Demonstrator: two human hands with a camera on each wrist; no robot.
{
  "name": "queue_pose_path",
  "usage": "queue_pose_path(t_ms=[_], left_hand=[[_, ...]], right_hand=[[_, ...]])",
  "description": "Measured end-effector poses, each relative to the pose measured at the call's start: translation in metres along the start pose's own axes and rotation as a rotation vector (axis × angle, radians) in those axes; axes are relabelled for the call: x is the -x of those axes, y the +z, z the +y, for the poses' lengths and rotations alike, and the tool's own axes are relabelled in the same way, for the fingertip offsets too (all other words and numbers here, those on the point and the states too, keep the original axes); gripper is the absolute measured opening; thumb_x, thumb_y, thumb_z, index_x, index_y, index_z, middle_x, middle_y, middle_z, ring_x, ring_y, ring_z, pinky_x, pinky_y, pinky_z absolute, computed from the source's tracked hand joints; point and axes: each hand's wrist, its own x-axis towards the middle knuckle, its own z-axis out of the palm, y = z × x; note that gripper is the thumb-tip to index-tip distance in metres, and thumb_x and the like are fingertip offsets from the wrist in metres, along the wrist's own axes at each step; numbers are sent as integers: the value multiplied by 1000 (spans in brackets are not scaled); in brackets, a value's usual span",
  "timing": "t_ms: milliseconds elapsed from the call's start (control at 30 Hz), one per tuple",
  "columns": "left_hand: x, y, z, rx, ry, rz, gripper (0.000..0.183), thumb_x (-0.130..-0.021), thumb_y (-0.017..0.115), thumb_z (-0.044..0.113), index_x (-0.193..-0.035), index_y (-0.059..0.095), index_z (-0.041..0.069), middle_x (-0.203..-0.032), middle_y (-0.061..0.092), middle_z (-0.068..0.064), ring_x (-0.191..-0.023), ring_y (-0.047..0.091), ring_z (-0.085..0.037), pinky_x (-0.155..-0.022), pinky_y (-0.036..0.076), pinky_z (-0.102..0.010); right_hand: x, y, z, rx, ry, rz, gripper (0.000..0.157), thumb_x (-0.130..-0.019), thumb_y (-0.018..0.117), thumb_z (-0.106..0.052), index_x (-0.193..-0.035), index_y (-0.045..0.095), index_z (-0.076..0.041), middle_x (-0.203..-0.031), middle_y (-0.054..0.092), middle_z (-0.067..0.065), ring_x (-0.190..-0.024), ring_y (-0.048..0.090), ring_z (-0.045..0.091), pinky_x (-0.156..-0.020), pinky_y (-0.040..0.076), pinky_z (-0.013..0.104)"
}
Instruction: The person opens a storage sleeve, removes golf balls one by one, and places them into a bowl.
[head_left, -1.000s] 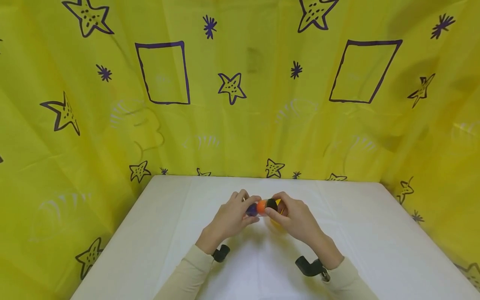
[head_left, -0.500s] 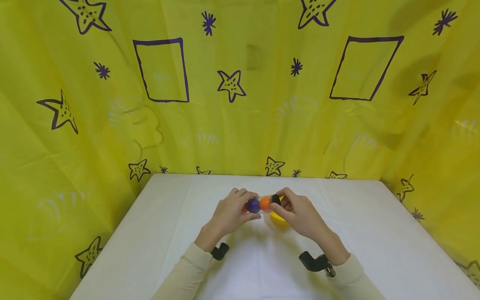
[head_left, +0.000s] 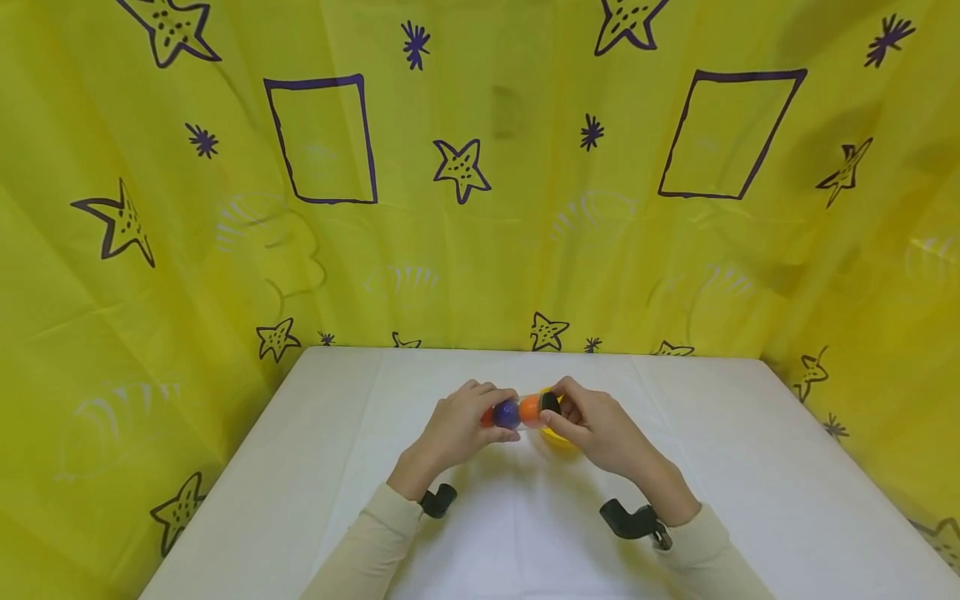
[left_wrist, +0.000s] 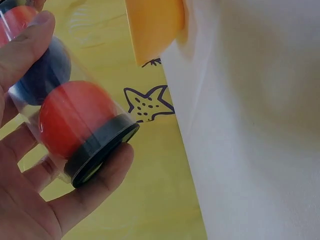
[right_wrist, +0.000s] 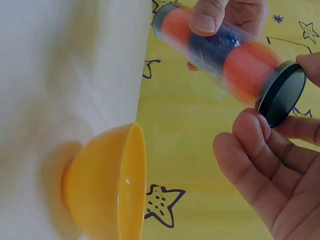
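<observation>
My left hand (head_left: 453, 425) grips a clear plastic tube (right_wrist: 215, 50) around its middle, above the table. Inside it a blue ball (head_left: 507, 413) lies between two orange balls, one of them this orange ball (right_wrist: 250, 70). A black cap (left_wrist: 102, 150) closes the end by the left hand's fingers. With thumb and fingers, my right hand (head_left: 611, 433) pinches the black cap (right_wrist: 282, 95) at the opposite end, which sits at the tube's mouth. Below and behind the right fingers stands a yellow bowl (right_wrist: 100, 185), partly hidden by the hand in the head view.
A white table (head_left: 517, 533) spreads under both hands. Yellow curtains (head_left: 480, 250) printed with dark stars hang behind it and along both sides. Each wrist carries a black camera mount, such as the right mount (head_left: 626, 520).
The tube has shifted slightly, and more of the blue ball shows beside the left fingers than a second ago. The right hand has moved a little to the right, still pinching the cap.
</observation>
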Motion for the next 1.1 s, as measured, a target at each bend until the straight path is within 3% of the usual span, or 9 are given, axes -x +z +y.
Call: queue_pose_path(t_ms=[267,500,667,867,1100], left_hand=[[1,-2,-8,59,34,-64,52,-78,74,48,-125,61,28,-105,65,10,-90,53,-10,-71,44,-25],[3,0,-23,144,-59,-140,49,-78,76,43,-122,63,28,-107,66,11,-91,56,-11,-80,46,-29],[5,-2,-30,153,-112,-82,48,-78,77,44,-121,63,27,-108,66,10,-91,55,-12,-81,47,-30],[5,-8,-29,128,-116,-14,47,-76,77,47,-116,64,27,-109,66,9,-96,55,-12,-82,48,-34],[2,-10,-28,104,-134,66,52,-76,78,44,-123,63,26,-112,65,5,-101,54,-14,-82,50,-37]], right_hand=[[0,1,2,-13,-79,-36,24,-94,60,-39,-110,54,-22,-77,56,-9,-67,52,8,-60,46,21],[2,-7,0,-98,-153,16,31,-91,65,-19,-119,51,-15,-96,62,-5,-84,59,7,-81,54,27],[2,-12,-1,-109,-136,37,34,-91,65,-15,-120,48,-10,-101,63,0,-87,61,9,-83,55,29],[0,-8,0,-137,-96,8,36,-86,70,-13,-115,48,-13,-100,65,0,-86,63,10,-81,56,30],[0,0,5,-191,-96,-3,41,-81,74,-9,-114,49,-11,-103,67,4,-87,66,12,-81,56,33]])
